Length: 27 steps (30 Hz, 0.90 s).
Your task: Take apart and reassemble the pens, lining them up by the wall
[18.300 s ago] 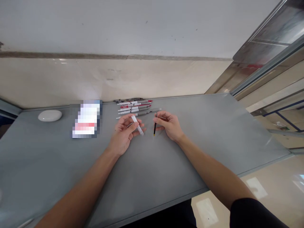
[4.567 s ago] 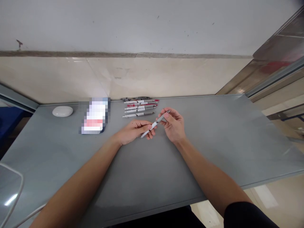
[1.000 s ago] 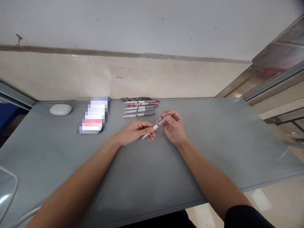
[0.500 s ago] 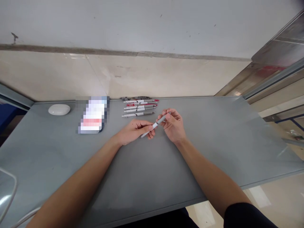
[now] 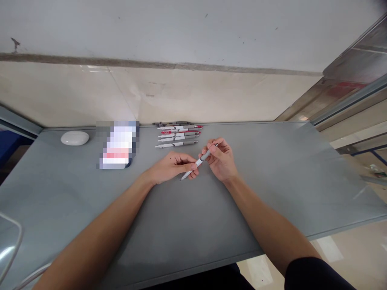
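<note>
Between my two hands is a white and grey pen (image 5: pixel 199 162), tilted with its grey end up to the right. My left hand (image 5: pixel 173 167) pinches the white part between thumb and fingers, and the white end pokes out below. My right hand (image 5: pixel 222 161) is closed on the grey end with thumb and fingertips. Just beyond my hands, several pens (image 5: pixel 177 137) lie side by side on the grey table (image 5: pixel 193 225), some white and grey, some with red, and dark ones at the back.
A phone with a blurred screen (image 5: pixel 119 145) lies left of the pens. Farther left sits a white rounded case (image 5: pixel 75 138). A pale cable (image 5: pixel 18 229) runs over the table's near left corner. The tiled wall (image 5: pixel 211 96) borders the back edge.
The pen's lower white end has swung slightly down, so the pen is a little steeper. Both hands keep their hold in nearly the same place.
</note>
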{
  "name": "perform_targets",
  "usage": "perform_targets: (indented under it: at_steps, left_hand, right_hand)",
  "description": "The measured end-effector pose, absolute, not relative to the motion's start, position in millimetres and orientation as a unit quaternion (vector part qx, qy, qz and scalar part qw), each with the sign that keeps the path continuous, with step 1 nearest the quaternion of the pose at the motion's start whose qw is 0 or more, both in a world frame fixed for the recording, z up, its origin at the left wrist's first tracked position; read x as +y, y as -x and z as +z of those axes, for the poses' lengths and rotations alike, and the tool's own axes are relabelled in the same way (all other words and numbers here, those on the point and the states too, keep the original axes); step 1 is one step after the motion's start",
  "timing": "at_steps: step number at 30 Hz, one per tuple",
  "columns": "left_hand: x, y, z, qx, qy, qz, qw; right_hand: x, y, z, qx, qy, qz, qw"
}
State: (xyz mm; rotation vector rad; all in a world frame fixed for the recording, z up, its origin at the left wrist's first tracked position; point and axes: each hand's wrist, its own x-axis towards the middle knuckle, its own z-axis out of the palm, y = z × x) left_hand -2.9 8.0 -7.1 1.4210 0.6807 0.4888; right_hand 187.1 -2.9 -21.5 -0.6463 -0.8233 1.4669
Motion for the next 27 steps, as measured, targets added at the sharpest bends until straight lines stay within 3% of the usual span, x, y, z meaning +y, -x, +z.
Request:
perform_targets:
  at_steps: [27]
  left_hand:
    - [9.2, 1.2, -9.2, 0.325, -0.625, 0.233, 0.67]
  right_hand:
    - [-2.4, -184.0, -21.8, -0.342, 0.288, 0.614, 0.65]
